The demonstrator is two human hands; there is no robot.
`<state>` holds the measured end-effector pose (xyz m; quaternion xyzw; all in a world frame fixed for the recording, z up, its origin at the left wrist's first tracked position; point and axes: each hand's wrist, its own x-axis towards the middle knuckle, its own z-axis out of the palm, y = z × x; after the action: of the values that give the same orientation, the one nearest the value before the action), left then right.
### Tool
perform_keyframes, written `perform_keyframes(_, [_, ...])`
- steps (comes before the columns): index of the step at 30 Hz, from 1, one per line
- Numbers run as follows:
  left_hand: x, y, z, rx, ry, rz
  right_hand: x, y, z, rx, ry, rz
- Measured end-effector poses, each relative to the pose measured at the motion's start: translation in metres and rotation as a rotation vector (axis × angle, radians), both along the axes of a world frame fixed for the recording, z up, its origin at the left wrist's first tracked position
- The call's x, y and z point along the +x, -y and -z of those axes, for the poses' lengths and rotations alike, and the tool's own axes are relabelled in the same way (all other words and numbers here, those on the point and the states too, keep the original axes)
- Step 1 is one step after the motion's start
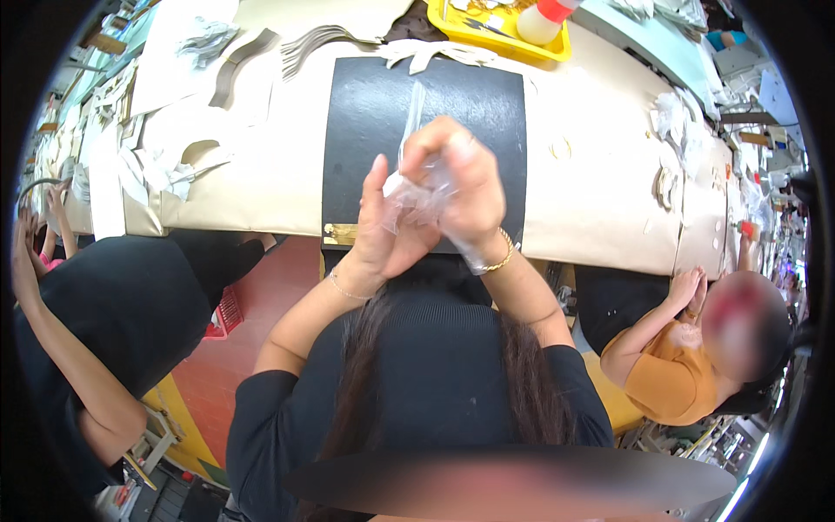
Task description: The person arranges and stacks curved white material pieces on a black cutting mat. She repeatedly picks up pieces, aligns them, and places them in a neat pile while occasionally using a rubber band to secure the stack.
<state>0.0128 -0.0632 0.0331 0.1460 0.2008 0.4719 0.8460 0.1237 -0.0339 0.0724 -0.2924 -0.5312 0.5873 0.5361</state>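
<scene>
Both hands meet above the near edge of a black rectangular mat (426, 113) on the beige worktop (600, 191). The right hand (461, 187) is closed on a crumpled clear plastic bag (416, 198); the left hand (384, 228), half open, cups it. Bare mat lies beyond.

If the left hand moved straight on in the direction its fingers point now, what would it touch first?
The left hand points up and away over the table. It would probably first meet the clear plastic bag held by the right hand, then the black mat; depth is unclear.
</scene>
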Motion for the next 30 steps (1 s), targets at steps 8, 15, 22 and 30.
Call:
perform_keyframes(8, [-0.046,0.018,0.019,-0.032,0.253,-0.180,-0.049,0.029,0.037,0.630,0.646,-0.085])
perform_keyframes(15, [-0.080,0.056,0.049,-0.104,0.264,-0.307,-0.085,0.054,0.069,0.860,0.644,-0.155])
perform_keyframes(22, [-0.099,0.091,0.056,-0.051,0.162,-0.477,-0.113,0.085,0.071,0.929,0.889,-0.021])
perform_keyframes(30, [-0.122,0.131,0.095,-0.016,0.392,-0.484,-0.137,0.104,0.090,0.968,1.228,-0.133])
